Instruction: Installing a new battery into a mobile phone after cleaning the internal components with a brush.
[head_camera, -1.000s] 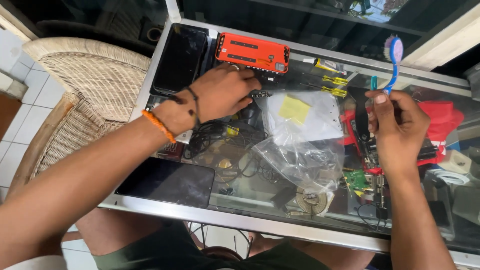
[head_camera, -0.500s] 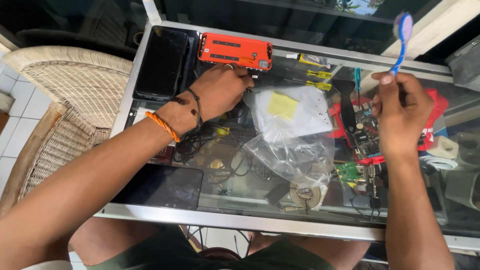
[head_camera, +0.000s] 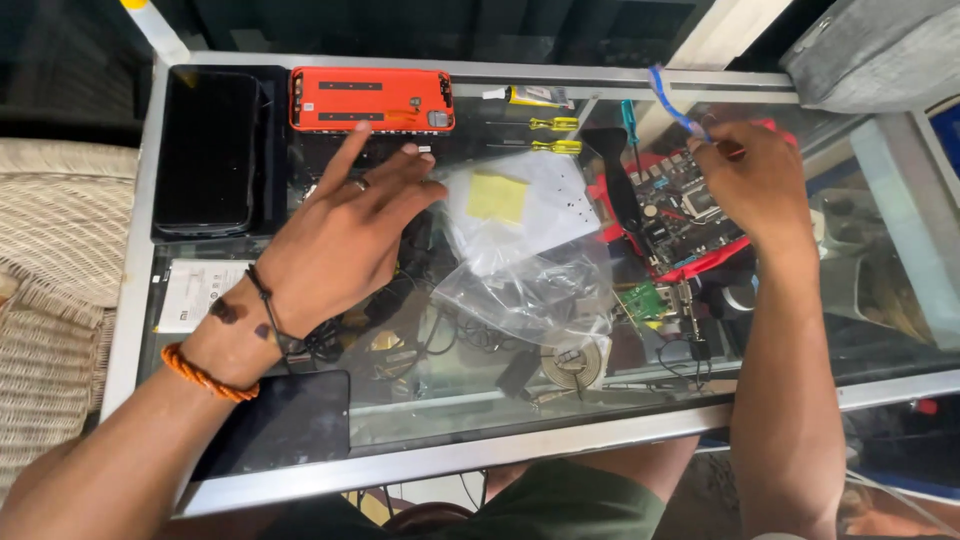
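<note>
Two hands over the glass table (head_camera: 620, 435): left hand (head_camera: 340, 240) spread flat, empty, near the far-edge orange phone shell (head_camera: 372, 99); right hand (head_camera: 745, 180) pinches a blue tool (head_camera: 668, 103) (tip raised).

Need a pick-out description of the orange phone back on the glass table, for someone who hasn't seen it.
Start at the glass-topped table and go to its far edge, left of centre. The orange phone back lies flat there, just beyond the left hand and right of a black phone. It is the only bright orange slab, with dark strips inside it.
</note>
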